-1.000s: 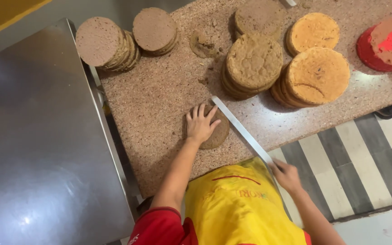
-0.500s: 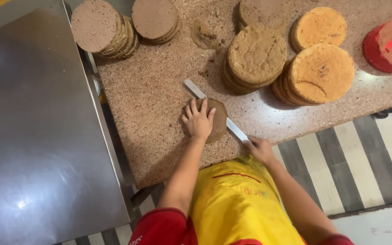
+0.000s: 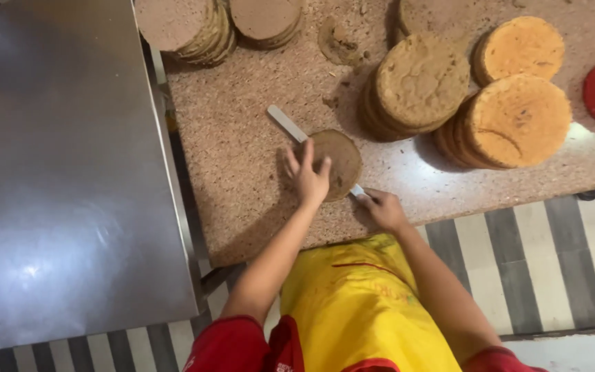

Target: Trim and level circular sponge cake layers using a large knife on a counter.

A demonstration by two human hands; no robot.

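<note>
- Left hand: fingers spread, pressed flat on a round brown cake layer lying on the speckled counter, near its front edge.
- Right hand: closed around the handle of a long knife, whose blade runs under the left hand and juts out beyond the layer.
- Behind: stacks of cake rounds.
- Left: a steel table.

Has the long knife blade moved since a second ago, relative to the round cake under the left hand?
Yes. The knife blade has slid through toward the far left side of the cake; earlier it lay off the cake's right edge.
</note>
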